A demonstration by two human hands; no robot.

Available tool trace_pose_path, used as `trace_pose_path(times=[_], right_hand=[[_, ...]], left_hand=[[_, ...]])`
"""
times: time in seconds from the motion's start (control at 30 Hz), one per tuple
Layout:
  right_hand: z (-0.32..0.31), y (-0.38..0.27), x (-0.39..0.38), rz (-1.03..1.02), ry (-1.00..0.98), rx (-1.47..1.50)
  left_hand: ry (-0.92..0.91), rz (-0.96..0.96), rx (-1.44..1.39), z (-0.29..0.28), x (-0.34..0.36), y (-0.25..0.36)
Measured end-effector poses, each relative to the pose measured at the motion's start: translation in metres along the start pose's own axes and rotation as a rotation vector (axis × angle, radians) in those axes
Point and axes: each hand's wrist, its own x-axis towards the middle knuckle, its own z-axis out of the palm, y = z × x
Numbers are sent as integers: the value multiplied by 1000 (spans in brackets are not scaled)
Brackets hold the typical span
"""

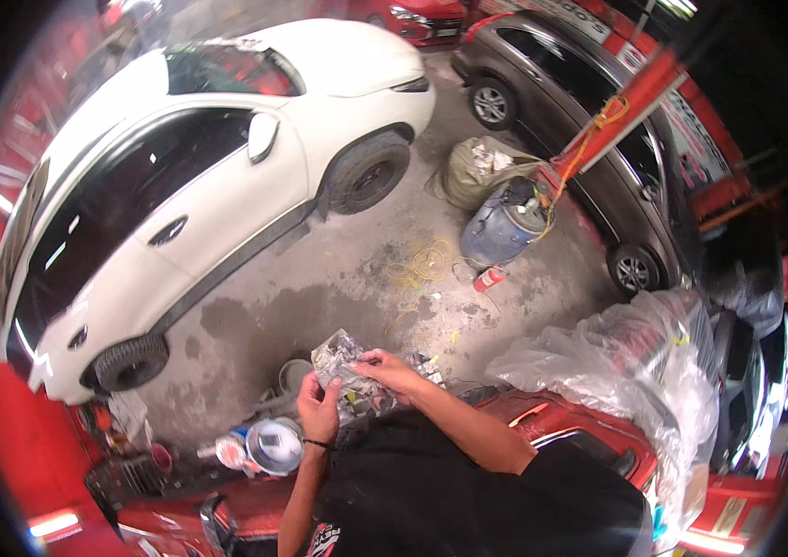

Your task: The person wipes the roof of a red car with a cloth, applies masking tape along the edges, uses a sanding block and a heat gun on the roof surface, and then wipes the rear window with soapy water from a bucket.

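Note:
A crumpled sheet of printed grey-white paper, like newspaper [335, 356], is held up in front of my body between both hands. My left hand [320, 408] grips its lower left side, thumb up and fingers partly behind the paper. From the right, my right hand [388, 371] pinches its other edge, fingers bent around it. Below the hands lies more crumpled paper [362, 403], partly hidden by them. A round grey rim [296, 375] shows just left of the paper. Left of my left wrist stands an open round tin [275, 446] beside a smaller white-and-orange container [230, 452].
A red car [598, 436] lies close in front, with clear plastic sheeting [617, 362] bunched at right. Beyond are a white car [218, 176], a blue drum [503, 227], a beige sack [477, 172], a red bottle [489, 278], a yellow hose [426, 262] and a dark car [561, 84].

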Motion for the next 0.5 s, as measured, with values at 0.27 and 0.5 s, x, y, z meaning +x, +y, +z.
trace_pose_path(times=[0.27, 0.5], right_hand=[[-19, 1, -53, -77, 35, 888], [12, -2, -78, -322, 84, 765]], left_hand=[[-137, 293, 494, 55, 38, 37], [-315, 502, 743, 47, 28, 51]])
